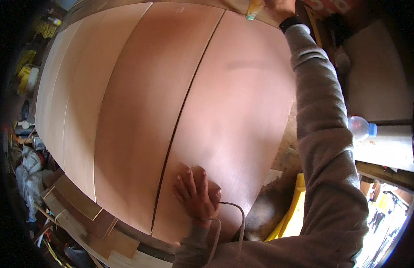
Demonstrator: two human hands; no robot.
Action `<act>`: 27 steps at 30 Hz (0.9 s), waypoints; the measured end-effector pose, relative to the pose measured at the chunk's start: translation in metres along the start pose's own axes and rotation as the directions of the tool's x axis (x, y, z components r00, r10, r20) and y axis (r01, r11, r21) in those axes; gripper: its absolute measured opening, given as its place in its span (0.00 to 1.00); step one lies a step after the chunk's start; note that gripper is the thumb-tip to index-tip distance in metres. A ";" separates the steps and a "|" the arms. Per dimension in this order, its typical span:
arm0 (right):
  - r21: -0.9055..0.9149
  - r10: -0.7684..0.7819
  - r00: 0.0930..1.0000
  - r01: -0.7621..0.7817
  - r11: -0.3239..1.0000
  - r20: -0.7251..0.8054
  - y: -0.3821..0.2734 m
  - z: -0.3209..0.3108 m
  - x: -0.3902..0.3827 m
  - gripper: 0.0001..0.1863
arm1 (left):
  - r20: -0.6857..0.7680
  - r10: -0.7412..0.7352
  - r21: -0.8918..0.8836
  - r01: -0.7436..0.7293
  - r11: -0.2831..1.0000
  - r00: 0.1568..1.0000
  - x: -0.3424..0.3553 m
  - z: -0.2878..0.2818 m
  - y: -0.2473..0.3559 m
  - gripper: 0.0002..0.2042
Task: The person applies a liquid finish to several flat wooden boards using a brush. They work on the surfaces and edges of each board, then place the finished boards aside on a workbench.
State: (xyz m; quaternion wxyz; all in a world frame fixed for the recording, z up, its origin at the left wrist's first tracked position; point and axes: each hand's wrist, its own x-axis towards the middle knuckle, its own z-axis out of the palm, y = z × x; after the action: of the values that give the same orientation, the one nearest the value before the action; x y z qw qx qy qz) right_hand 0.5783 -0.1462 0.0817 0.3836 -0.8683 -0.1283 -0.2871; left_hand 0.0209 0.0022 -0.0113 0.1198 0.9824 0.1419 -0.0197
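Note:
My left hand (193,193) rests palm down with spread fingers on a pale pinkish wooden panel (229,120), near its lower end. A thin cord (238,211) loops beside the thumb. A dark gap separates this panel from the neighbouring wooden board (135,98), with lighter boards (75,111) further left. My right arm stretches to the top edge, where my right hand (280,10) grips a small amber bottle (254,9) with a greenish bottom, just beyond the panel's far end. Part of that hand is cut off by the frame edge.
A clear plastic bottle (360,128) with a blue cap lies right of my arm. A yellow object (287,212) is below the panel's right edge. Plastic sheeting (30,183), offcut boards (77,198) and mixed clutter line the left side. A bright opening (386,219) is at lower right.

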 end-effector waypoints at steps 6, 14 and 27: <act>0.156 -0.073 0.997 0.077 0.985 -0.036 -0.026 0.057 0.006 0.28 | 0.022 -0.023 0.012 0.023 1.000 1.000 0.001 -0.003 0.003 0.32; 0.047 -0.032 0.999 0.033 0.998 -0.014 0.000 0.024 0.004 0.25 | 0.039 -0.031 0.009 0.031 0.999 0.999 0.000 0.001 0.001 0.32; -0.026 0.009 1.000 -0.009 1.000 0.001 -0.012 0.049 0.009 0.27 | 0.110 -0.030 0.010 0.029 1.000 0.993 -0.003 0.000 0.000 0.32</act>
State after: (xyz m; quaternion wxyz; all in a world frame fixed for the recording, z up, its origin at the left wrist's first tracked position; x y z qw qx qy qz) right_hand 0.5993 -0.1021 0.0677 0.3734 -0.8740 -0.1209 -0.2866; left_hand 0.0186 0.0011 -0.0115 0.1231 0.9781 0.1495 -0.0764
